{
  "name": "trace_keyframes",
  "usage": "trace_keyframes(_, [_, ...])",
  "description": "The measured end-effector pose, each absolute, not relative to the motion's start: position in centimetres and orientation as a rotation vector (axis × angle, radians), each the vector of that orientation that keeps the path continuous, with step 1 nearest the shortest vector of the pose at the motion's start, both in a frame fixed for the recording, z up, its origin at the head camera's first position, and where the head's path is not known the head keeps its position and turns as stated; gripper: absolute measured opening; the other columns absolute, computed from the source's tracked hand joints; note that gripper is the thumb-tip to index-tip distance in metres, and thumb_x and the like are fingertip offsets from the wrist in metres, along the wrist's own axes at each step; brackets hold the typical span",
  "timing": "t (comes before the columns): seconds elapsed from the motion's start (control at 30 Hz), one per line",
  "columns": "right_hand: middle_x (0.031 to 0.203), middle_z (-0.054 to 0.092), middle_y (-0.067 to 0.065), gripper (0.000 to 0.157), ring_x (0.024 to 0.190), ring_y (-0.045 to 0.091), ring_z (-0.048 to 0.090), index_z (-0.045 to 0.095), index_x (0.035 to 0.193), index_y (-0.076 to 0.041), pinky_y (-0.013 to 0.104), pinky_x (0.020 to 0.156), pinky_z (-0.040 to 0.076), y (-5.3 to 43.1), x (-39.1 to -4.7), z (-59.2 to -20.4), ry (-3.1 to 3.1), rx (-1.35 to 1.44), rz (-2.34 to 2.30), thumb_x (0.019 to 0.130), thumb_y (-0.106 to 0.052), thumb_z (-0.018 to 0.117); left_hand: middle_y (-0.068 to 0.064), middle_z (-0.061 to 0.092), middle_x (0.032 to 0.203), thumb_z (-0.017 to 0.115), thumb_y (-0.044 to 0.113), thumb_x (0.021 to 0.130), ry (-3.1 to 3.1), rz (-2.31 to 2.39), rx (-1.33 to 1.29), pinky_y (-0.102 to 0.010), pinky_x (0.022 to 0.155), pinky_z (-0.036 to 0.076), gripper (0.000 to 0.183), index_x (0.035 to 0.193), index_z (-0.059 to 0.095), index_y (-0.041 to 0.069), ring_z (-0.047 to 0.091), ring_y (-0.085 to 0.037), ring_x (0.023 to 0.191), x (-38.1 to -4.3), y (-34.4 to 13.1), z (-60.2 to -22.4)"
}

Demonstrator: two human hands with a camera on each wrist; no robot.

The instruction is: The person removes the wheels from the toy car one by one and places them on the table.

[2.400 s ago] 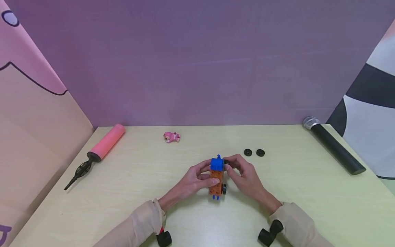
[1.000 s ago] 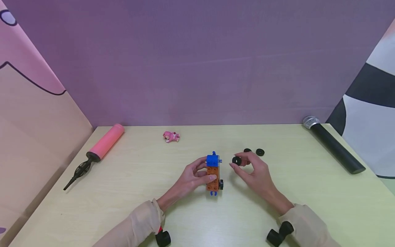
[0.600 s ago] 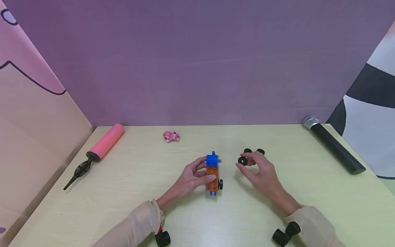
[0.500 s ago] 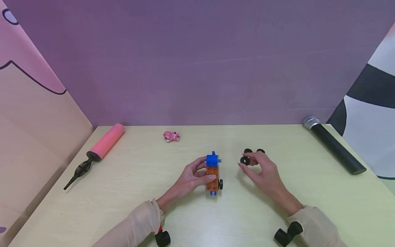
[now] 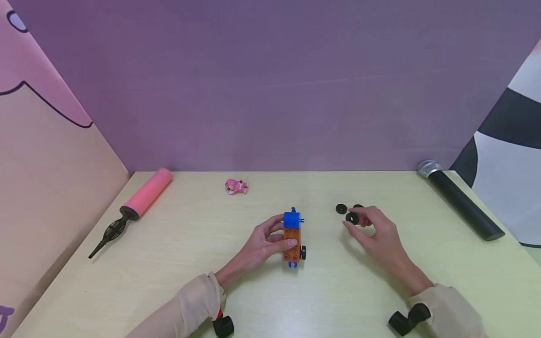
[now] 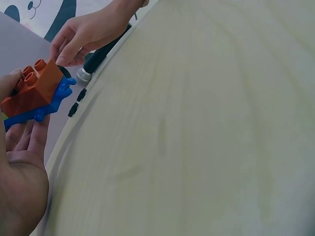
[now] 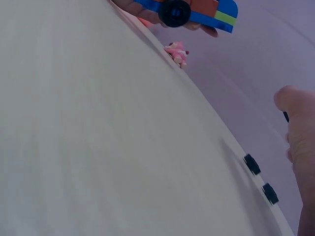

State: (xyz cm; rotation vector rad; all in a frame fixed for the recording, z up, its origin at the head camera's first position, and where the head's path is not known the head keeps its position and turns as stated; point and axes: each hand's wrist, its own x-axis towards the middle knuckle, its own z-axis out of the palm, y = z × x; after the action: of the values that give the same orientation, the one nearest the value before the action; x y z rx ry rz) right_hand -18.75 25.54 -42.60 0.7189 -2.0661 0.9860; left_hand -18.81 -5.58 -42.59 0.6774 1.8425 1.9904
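My left hand [image 5: 268,244] grips a toy car [image 5: 291,244] built from orange and blue bricks, its thumb across the orange studs. A black wheel [image 5: 303,252] sits at the car's near right side; a bare blue axle stub juts out at the far right. My right hand [image 5: 380,237] pinches a loose black wheel [image 5: 352,218] between thumb and fingers, right of the car and above the table. Beyond that hand lie two more wheels, one in plain sight [image 5: 341,208] and one partly hidden [image 5: 358,205] behind the fingers. In the right wrist view the held wheel is mostly covered by the hand [image 7: 302,128].
On the pale table [image 5: 190,211], a pink balloon pump [image 5: 148,195] with a black nozzle lies at the left. A small pink bear figure [image 5: 236,187] is near the back edge. A black microphone [image 5: 462,204] lies at the right. A purple panel [image 5: 270,84] rises behind.
My right hand has drawn the wheel away from the car's bare axle stub and carried it rightward, close to the two loose wheels. My left hand still holds the car in nearly the same place.
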Motion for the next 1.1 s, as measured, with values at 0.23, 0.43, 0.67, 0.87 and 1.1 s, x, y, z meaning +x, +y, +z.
trace_keyframes(0.23, [0.082,0.059,0.005,0.043,0.076,0.013,0.052,0.073,0.109,0.004,0.015,0.075,0.042,27.3,-18.9,-42.8,-2.060,0.693,0.975,0.068,0.014,0.080,-0.017,0.061,0.133,0.072,0.022,0.099,1.844,1.994,0.667,-0.044,0.098,0.055,0.070,0.155,0.039,-0.001,0.067,-0.035,0.117,-18.8,-5.5,-42.6])
trace_keyframes(0.43, [0.084,0.057,0.006,0.041,0.077,0.014,0.051,0.071,0.111,0.005,0.016,0.072,0.040,28.8,-19.0,-42.7,-2.150,0.633,0.910,0.072,0.011,0.080,-0.016,0.061,0.131,0.073,0.024,0.098,1.854,1.986,0.669,-0.043,0.098,0.055,0.070,0.155,0.039,0.001,0.067,-0.033,0.115,-18.7,-5.5,-42.5])
trace_keyframes(0.67, [0.086,0.055,0.008,0.041,0.078,0.014,0.048,0.069,0.114,0.005,0.017,0.069,0.039,30.1,-19.3,-42.9,-2.222,0.572,0.850,0.075,0.011,0.081,-0.014,0.061,0.133,0.074,0.025,0.096,1.872,1.962,0.650,-0.042,0.098,0.054,0.071,0.156,0.041,0.005,0.066,-0.029,0.114,-18.6,-5.6,-42.5])
trace_keyframes(0.87, [0.088,0.055,0.007,0.041,0.078,0.016,0.050,0.070,0.117,0.003,0.021,0.068,0.039,31.1,-19.7,-43.1,-2.276,0.534,0.812,0.078,0.008,0.081,-0.014,0.061,0.134,0.073,0.023,0.097,1.882,1.960,0.639,-0.042,0.098,0.054,0.070,0.156,0.040,0.005,0.067,-0.030,0.114,-18.5,-5.6,-42.5])
trace_keyframes(1.1, [0.090,0.056,0.006,0.036,0.080,0.019,0.051,0.069,0.120,0.000,0.027,0.070,0.038,31.8,-20.2,-43.4,-2.361,0.482,0.773,0.085,0.001,0.079,-0.015,0.061,0.134,0.072,0.018,0.098,1.873,1.965,0.631,-0.042,0.099,0.054,0.068,0.156,0.039,0.004,0.067,-0.030,0.114,-18.5,-5.7,-42.3])
